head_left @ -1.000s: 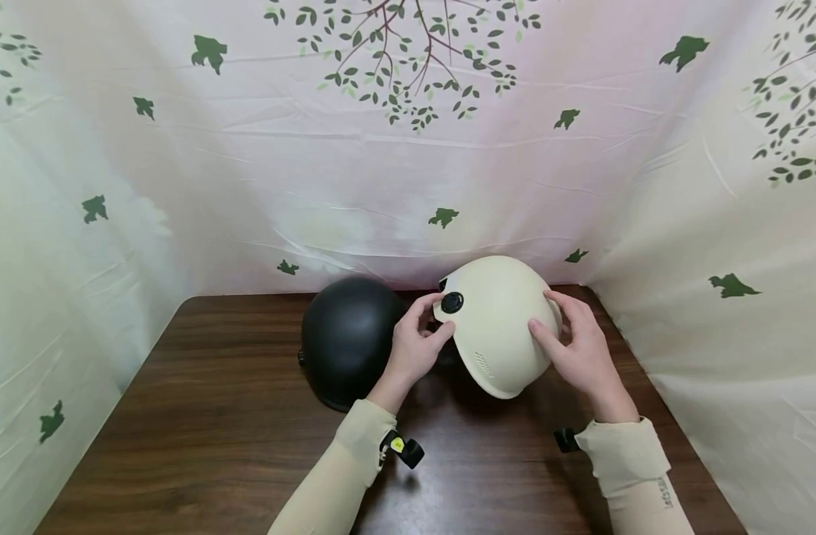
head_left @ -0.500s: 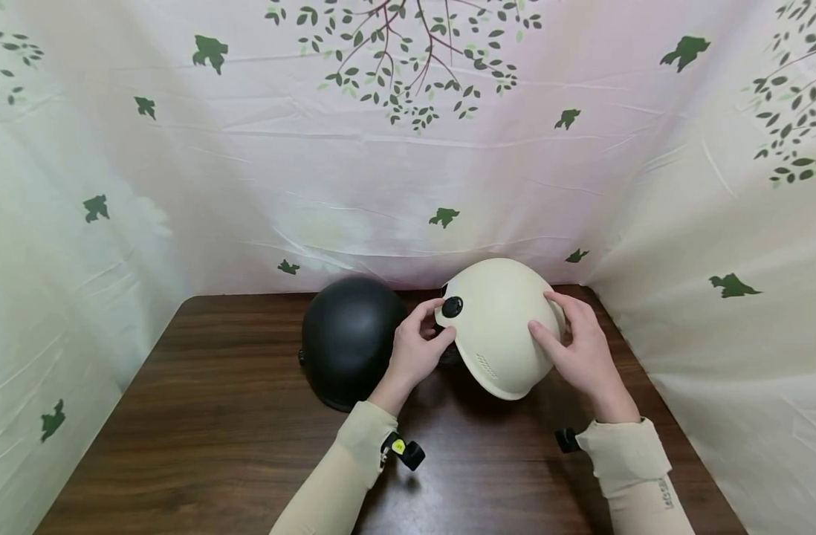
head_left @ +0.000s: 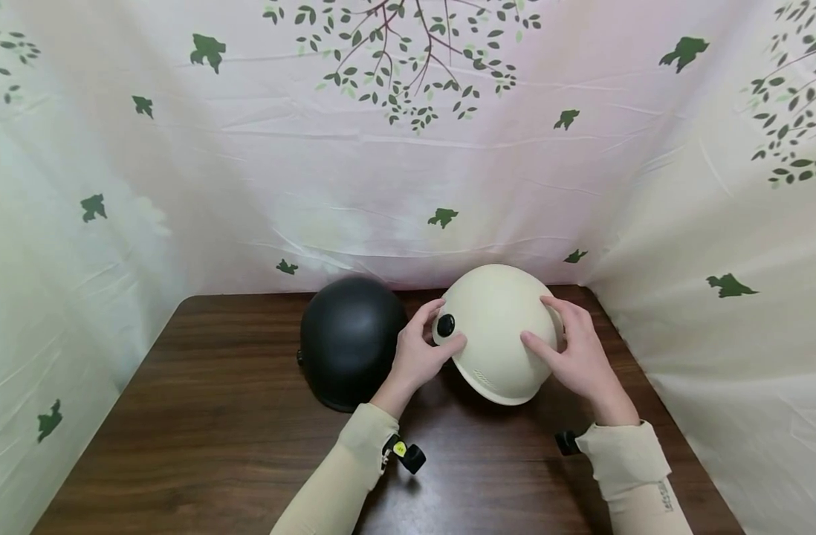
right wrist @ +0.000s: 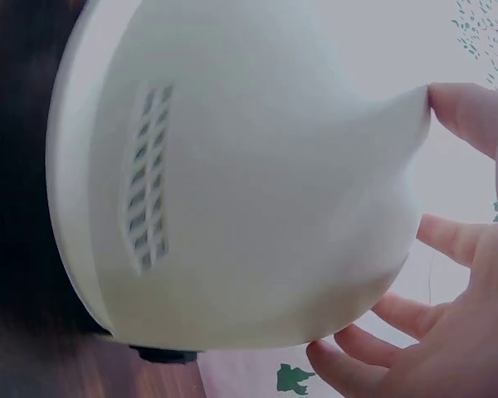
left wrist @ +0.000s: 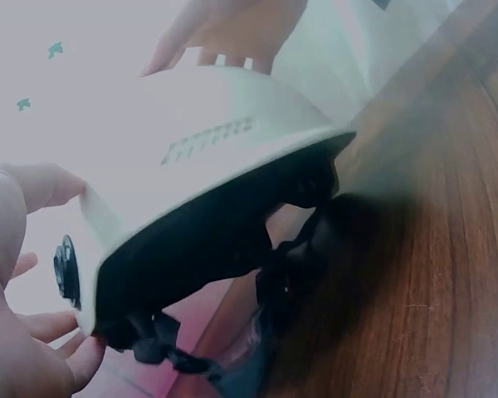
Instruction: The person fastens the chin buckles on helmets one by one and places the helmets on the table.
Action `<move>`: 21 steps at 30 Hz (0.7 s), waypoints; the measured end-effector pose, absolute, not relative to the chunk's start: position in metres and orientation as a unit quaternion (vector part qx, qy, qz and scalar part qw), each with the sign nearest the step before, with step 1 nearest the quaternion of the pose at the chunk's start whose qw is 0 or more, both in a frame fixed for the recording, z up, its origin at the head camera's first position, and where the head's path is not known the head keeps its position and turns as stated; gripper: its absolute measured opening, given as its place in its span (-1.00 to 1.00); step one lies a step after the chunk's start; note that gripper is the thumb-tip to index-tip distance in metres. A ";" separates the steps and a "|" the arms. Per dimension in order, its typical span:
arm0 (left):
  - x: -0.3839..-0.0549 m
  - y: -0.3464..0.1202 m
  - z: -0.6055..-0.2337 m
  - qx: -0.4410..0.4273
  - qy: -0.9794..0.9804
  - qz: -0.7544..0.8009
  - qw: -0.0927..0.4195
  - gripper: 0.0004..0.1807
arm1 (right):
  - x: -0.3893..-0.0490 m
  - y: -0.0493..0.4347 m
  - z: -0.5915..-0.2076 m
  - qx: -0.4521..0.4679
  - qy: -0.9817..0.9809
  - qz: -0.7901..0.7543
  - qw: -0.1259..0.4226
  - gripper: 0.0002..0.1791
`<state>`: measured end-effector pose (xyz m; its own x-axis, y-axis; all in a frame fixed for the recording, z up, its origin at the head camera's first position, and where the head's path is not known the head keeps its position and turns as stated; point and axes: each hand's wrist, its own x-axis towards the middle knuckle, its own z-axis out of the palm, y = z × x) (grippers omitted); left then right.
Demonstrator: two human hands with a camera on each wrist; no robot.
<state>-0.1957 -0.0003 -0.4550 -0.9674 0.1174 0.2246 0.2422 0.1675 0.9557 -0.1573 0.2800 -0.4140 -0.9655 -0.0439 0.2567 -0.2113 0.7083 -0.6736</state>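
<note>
A cream helmet (head_left: 495,327) is held between both hands over the right side of the table. My left hand (head_left: 421,349) grips its left edge around a round black knob (head_left: 446,325), thumb on the outer shell and other fingers at the rim. My right hand (head_left: 582,357) holds the opposite side, with thumb and fingers spread over the curved shell. In the left wrist view, the helmet's rim is tilted, and black straps (left wrist: 274,290) hang from its dark inside. Slotted vents (right wrist: 149,178) show on the shell. Immediately left sits a black helmet (head_left: 353,342), which neither hand holds.
The dark wooden table (head_left: 201,416) ends at a back edge against a pale cloth (head_left: 354,186) printed with leaves and birds. More cloth encloses both sides. A small black camera (head_left: 413,458) is strapped to the left wrist, another (head_left: 567,443) to the right.
The cream helmet has tipped and come slightly lower, its black knob moving down and a little left. Both hands keep their hold, shifting slightly with it. The black helmet stays put.
</note>
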 end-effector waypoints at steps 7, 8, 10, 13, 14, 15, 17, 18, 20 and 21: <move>-0.194 -0.001 -0.461 -0.116 -0.766 -0.631 0.033 -0.22 | -0.158 0.276 -0.419 0.074 -0.921 0.366 0.114 -0.15; -0.194 -0.001 -0.462 -0.117 -0.769 -0.628 0.033 -0.22 | -0.159 0.276 -0.419 0.074 -0.921 0.366 0.113 -0.15; -0.194 -0.001 -0.463 -0.118 -0.772 -0.624 0.032 -0.22 | -0.159 0.275 -0.420 0.073 -0.921 0.365 0.112 -0.15; -0.194 0.001 -0.462 -0.118 -0.772 -0.624 0.028 -0.22 | -0.159 0.276 -0.422 0.070 -0.922 0.364 0.110 -0.14; -0.194 0.001 -0.462 -0.118 -0.773 -0.623 0.027 -0.22 | -0.159 0.276 -0.423 0.069 -0.923 0.362 0.110 -0.14; -0.194 0.001 -0.463 -0.117 -0.774 -0.622 0.026 -0.22 | -0.159 0.276 -0.424 0.070 -0.923 0.360 0.111 -0.14; -0.194 0.002 -0.463 -0.115 -0.777 -0.619 0.025 -0.21 | -0.159 0.275 -0.427 0.070 -0.925 0.356 0.114 -0.13; -0.195 0.002 -0.465 -0.112 -0.782 -0.612 0.029 -0.20 | -0.159 0.274 -0.428 0.071 -0.926 0.353 0.115 -0.13; -0.197 0.003 -0.470 -0.108 -0.794 -0.598 0.036 -0.18 | -0.160 0.272 -0.430 0.071 -0.927 0.349 0.119 -0.13; -0.199 0.004 -0.473 -0.106 -0.798 -0.592 0.039 -0.17 | -0.160 0.271 -0.431 0.071 -0.927 0.347 0.122 -0.13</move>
<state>-0.1989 0.0043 -0.4727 -0.9747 0.1223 0.1873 0.2147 0.2774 0.9364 -0.1599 0.2715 -0.4307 -0.9600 -0.0470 0.2759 -0.2165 0.7496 -0.6255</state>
